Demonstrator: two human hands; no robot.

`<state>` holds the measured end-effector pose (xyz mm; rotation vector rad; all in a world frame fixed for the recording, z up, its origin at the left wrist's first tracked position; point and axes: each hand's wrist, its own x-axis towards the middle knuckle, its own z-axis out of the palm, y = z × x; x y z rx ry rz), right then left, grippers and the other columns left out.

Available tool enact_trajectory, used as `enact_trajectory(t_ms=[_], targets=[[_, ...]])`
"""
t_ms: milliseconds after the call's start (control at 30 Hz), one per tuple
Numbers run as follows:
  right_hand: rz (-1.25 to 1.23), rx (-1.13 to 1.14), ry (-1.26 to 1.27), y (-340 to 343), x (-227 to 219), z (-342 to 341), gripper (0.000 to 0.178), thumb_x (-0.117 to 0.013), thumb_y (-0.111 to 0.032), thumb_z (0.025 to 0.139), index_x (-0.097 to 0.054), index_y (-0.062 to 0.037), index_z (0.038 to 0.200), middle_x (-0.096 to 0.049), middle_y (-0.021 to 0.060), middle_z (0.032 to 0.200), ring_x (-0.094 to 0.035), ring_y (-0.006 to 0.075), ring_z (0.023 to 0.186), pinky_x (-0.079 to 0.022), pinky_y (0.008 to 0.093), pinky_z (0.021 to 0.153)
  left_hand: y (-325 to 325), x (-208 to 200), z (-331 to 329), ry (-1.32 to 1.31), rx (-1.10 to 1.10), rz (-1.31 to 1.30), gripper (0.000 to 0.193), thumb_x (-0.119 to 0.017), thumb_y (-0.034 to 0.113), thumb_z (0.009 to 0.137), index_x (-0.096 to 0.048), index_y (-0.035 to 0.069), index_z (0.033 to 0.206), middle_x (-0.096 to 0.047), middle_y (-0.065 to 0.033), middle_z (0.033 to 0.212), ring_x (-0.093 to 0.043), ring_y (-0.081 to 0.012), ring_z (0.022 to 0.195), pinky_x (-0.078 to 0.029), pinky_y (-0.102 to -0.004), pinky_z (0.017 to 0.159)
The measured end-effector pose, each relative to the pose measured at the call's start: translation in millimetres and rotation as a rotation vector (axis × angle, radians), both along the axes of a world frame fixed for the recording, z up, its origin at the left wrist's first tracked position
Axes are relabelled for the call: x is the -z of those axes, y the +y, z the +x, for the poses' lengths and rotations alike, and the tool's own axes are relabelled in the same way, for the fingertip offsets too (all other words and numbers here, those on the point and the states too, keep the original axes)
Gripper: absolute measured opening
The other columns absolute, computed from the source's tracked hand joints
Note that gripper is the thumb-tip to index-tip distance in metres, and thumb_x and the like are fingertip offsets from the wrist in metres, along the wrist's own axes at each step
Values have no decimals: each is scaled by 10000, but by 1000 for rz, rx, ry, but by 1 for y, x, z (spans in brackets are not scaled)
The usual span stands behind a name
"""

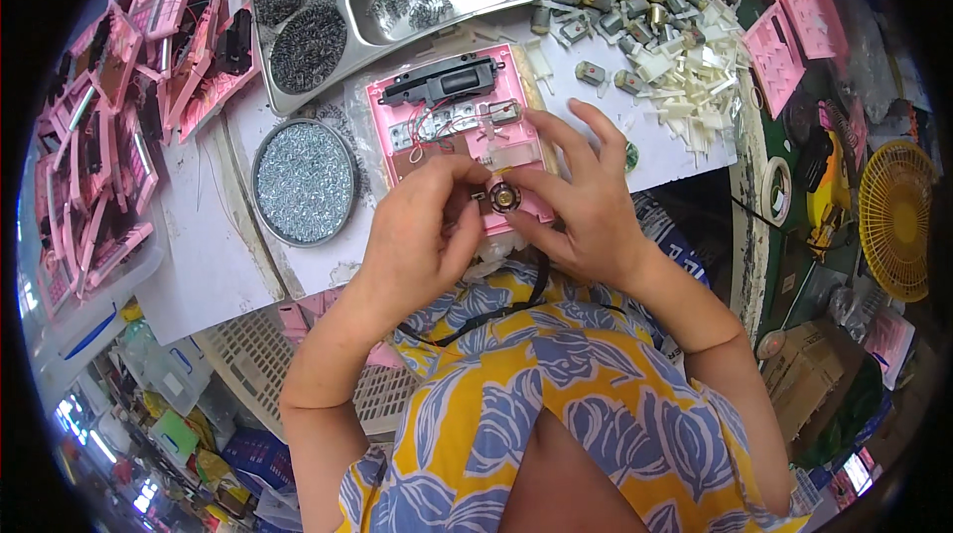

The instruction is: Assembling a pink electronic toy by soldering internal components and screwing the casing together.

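In front of me lies an open pink plastic casing (536,207). A long black part (442,79) sits at its far end, and below that are red wires and a small motor (504,112). Over the casing's near end, my right hand (596,205) pinches a small round dark part with a brassy centre (504,198) between thumb and forefinger. My left hand (422,225) is close beside it, fingers bent and drawn together around a tiny bit I cannot make out. The fingers partly hide the casing's near left area.
A round tray of small silvery pieces (303,182) stands left. Beyond it are metal trays (357,37) of dark screws or springs. Loose motors (590,72) and white plastic parts (685,86) are heaped far right. Pink casings (94,186) pile up at far left.
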<state>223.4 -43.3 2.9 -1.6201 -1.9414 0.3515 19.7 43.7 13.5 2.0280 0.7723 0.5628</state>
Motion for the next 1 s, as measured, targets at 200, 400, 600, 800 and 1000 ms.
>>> enact_trajectory(t_ms=[200,400,600,800,1000], targets=[[-35,69,-25,-4,-10,-8,299,-784,-228,801,-737,-70,1051,-522,184,1444,-373,463,1332,-355,545,1096,39,-4,34,101,-11,722,249,-726,97,761,-680,104,1005,-621,-87,1104,-592,-278,1010,-449,-432,862],[106,149,134,43,1,20,164,-754,-210,831,-695,-58,853,-701,99,843,-652,308,803,-530,399,746,61,0,21,275,0,745,245,-791,181,724,-733,137,958,-608,-80,1184,-551,-305,1113,-370,-459,950],[-76,151,-171,77,-12,10,273,-748,-295,795,-681,-38,729,-688,139,739,-693,326,723,-558,441,641,51,10,14,232,-87,734,246,-807,178,727,-736,123,956,-605,-89,1193,-554,-304,1097,-379,-442,938],[-148,152,-208,79,-17,8,216,-712,-234,771,-712,-26,713,-704,184,736,-715,354,709,-571,450,644,48,11,14,243,-105,729,236,-806,173,734,-733,121,953,-599,-92,1218,-554,-303,1101,-378,-440,939],[-240,166,-256,86,-23,3,128,-708,-175,751,-740,-52,737,-720,192,778,-729,350,734,-583,450,657,47,14,15,209,-106,772,173,-760,171,750,-709,102,900,-606,-78,1221,-548,-290,1120,-360,-464,980]])
